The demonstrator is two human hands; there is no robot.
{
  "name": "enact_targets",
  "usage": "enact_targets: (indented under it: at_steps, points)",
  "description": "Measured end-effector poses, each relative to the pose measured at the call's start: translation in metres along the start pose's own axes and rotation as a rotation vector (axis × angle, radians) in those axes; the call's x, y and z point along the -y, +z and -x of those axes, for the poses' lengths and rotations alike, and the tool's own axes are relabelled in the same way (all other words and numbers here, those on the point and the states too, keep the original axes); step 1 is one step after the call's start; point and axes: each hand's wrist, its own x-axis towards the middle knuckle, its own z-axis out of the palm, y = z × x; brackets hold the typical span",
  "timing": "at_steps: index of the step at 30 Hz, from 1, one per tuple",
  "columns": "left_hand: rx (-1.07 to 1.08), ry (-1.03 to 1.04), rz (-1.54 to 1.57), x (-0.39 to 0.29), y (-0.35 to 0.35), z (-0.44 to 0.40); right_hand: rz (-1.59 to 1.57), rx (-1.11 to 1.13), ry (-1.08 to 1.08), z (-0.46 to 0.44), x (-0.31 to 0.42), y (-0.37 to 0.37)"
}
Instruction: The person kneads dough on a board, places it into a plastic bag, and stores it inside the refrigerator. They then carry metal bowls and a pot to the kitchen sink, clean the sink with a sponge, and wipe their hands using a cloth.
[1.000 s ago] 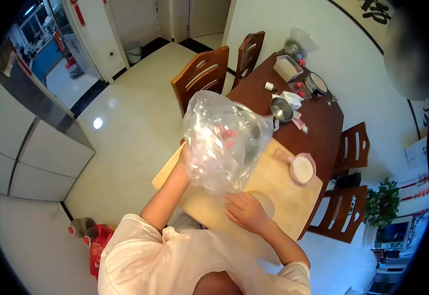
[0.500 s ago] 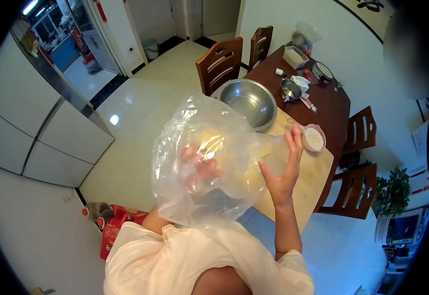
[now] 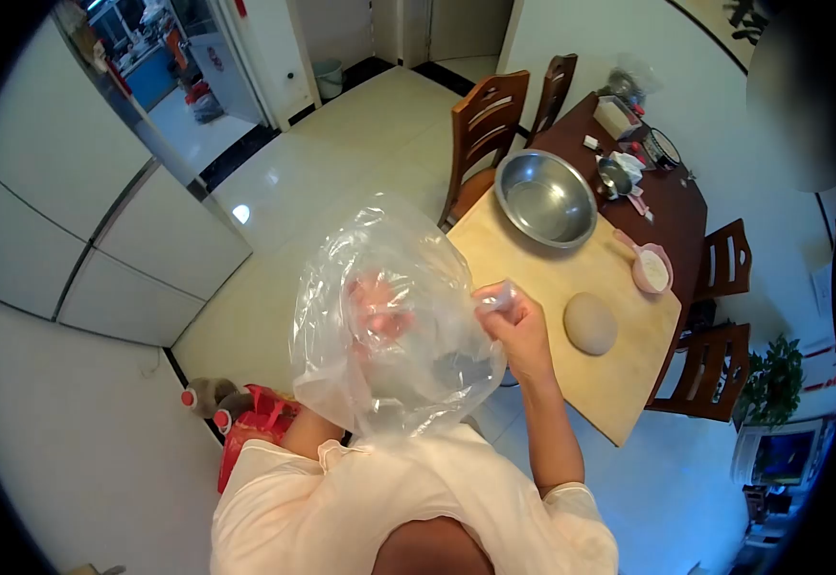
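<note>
A large clear plastic bag (image 3: 394, 374) is held in front of my chest, puffed out. Through its film shows my left hand (image 3: 377, 305), inside the bag, its fingers apart and slightly blurred by the plastic. My right hand (image 3: 518, 331) pinches the bag's right edge, a tuft of film standing out above the fingers. A smooth round ball of dough (image 3: 590, 324) rests on the wooden board (image 3: 504, 235), to the right of my right hand and apart from it.
A steel basin (image 3: 547, 196) stands at the board's far end. A pink cup of white powder (image 3: 652, 270) is near its right edge. The dark table (image 3: 678, 196) carries a small metal pot (image 3: 614, 177) and a box (image 3: 617, 117). Wooden chairs (image 3: 487, 120) surround it.
My right hand has gone from spread fingers to a pinch on the bag's edge and moved left. The bag has shifted off the board, uncovering the dough ball. The view has turned slightly.
</note>
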Motion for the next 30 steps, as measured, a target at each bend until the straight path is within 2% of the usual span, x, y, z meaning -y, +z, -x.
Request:
enact_targets:
  at_steps: [1,4,7,10,13,16,19,21,23,26,30]
  points:
    - [-0.03,0.024,-0.013,-0.014,-0.003,0.007,0.012,-0.034,-0.035,-0.004,-0.007,0.008]
    - [-0.093,0.1,-0.055,-0.055,-0.014,0.029,-0.071,-0.337,-0.196,-0.021,-0.012,0.024]
    - [-0.144,0.147,-0.077,-0.087,-0.024,0.046,-0.244,-0.352,-0.186,-0.022,0.001,0.038]
    - [-0.17,0.183,-0.096,-0.113,-0.031,0.059,-0.247,-0.317,-0.174,-0.016,-0.002,0.053]
    - [-0.187,0.201,-0.103,-0.129,-0.036,0.068,-0.083,-0.333,-0.177,-0.009,-0.004,0.086]
    - [-0.2,0.198,-0.114,-0.139,-0.04,0.074,0.697,-0.574,-0.786,-0.011,0.006,0.125]
    - [-0.203,0.183,-0.115,-0.144,-0.044,0.078,0.724,-0.414,-0.929,0.008,-0.005,0.14]
    - [-0.201,0.163,-0.112,-0.144,-0.047,0.08,0.849,0.0,-0.768,0.013,-0.011,0.158]
    - [-0.202,0.148,-0.11,-0.145,-0.048,0.083,0.906,0.097,-0.63,0.005,-0.02,0.184]
    - [-0.218,0.132,-0.115,-0.149,-0.051,0.09,0.909,0.094,-0.519,-0.009,-0.06,0.2]
    - [-0.24,0.123,-0.142,-0.158,-0.053,0.096,0.62,0.163,-0.387,-0.023,-0.089,0.203]
